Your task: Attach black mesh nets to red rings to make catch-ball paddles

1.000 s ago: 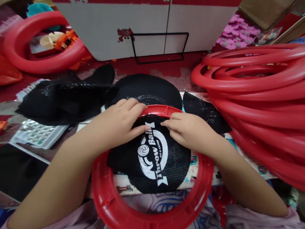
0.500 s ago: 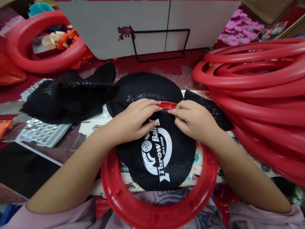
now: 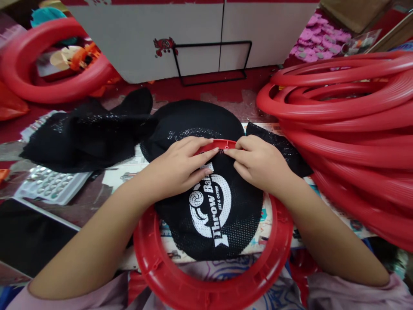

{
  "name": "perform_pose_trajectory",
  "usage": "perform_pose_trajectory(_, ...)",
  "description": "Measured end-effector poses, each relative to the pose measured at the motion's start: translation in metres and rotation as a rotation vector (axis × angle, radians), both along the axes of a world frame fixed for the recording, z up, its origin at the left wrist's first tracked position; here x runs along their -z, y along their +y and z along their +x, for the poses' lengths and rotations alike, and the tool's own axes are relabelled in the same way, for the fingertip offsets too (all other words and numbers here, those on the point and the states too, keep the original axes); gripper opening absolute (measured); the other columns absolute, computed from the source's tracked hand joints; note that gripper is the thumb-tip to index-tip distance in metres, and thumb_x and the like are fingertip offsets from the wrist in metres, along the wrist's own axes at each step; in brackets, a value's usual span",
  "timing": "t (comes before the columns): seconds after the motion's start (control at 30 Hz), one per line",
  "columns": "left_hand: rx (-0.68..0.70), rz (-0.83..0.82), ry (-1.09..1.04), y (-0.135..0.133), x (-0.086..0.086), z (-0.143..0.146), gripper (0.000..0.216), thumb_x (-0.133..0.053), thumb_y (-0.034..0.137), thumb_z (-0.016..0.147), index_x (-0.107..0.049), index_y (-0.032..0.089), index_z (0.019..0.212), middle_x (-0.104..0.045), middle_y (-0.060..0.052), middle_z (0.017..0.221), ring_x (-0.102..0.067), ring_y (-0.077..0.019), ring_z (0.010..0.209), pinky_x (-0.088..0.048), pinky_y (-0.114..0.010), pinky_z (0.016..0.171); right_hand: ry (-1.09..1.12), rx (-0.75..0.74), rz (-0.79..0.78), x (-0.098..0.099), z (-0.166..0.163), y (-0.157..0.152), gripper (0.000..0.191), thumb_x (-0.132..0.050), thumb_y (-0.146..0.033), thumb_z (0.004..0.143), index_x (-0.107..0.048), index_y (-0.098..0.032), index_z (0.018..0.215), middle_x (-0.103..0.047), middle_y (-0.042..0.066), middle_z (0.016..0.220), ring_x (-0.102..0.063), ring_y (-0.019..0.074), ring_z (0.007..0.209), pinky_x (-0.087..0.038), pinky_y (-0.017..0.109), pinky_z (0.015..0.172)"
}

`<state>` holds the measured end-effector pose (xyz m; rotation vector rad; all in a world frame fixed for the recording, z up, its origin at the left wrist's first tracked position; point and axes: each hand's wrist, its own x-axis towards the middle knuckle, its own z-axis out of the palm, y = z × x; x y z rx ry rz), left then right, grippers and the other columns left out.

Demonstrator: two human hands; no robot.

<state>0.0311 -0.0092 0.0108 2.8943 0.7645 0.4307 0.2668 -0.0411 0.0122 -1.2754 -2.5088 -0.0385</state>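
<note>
A red plastic ring lies in front of me, its near arc over my lap. Inside it sits a round black mesh net printed in white with "Throw Ball". My left hand and my right hand meet at the ring's far edge. Both pinch the top edge of the net against the red rim, fingertips almost touching each other. The far arc of the ring is mostly hidden under my fingers.
A tall pile of red rings fills the right side. More black mesh nets lie at left and behind my hands. A calculator sits at left, another red ring at far left, a white cabinet behind.
The ring and net have shifted slightly away from me. My hands moved from the net's middle up to the far rim, fingertips coming together on the net's edge there.
</note>
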Motion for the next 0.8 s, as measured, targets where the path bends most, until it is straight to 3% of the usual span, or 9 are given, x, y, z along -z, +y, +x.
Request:
perform_pose_trajectory(0.5,-0.056,-0.111,0.008,-0.001,-0.003,0.0,0.044,-0.046,0.034,0.097,-0.059,0.011,0.132,-0.053,-0.022,0.137,-0.05,-0.0345,0.127,-0.042,-0.056,0.107,-0.212,0.021,0.228,-0.007,-0.006,-0.009,0.022,-0.052,-0.016,0.092,-0.073,-0.018,0.094,-0.059,0.008,0.077,-0.042,0.0211,0.073,-0.028,0.033,0.062)
perform_pose_trajectory(0.63,-0.108,-0.119,0.022,-0.002,-0.002,0.0,0.042,-0.041,0.031,0.098,-0.061,0.012,0.13,-0.051,-0.022,0.14,-0.047,-0.0357,0.131,-0.039,-0.058,0.109,-0.203,0.009,0.166,-0.012,-0.009,-0.015,0.02,-0.052,-0.016,0.092,-0.072,-0.017,0.091,-0.062,0.007,0.079,-0.045,0.0203,0.073,-0.03,0.033,0.064)
perform_pose_trajectory(0.8,-0.214,-0.137,-0.036,-0.001,0.001,-0.001,0.04,-0.037,0.02,0.096,-0.065,0.011,0.124,-0.055,-0.02,0.139,-0.053,-0.0321,0.125,-0.043,-0.053,0.106,-0.196,-0.008,-0.039,-0.017,-0.013,-0.025,0.018,-0.054,-0.015,0.091,-0.072,-0.019,0.09,-0.062,0.005,0.075,-0.052,0.0187,0.072,-0.03,0.031,0.063)
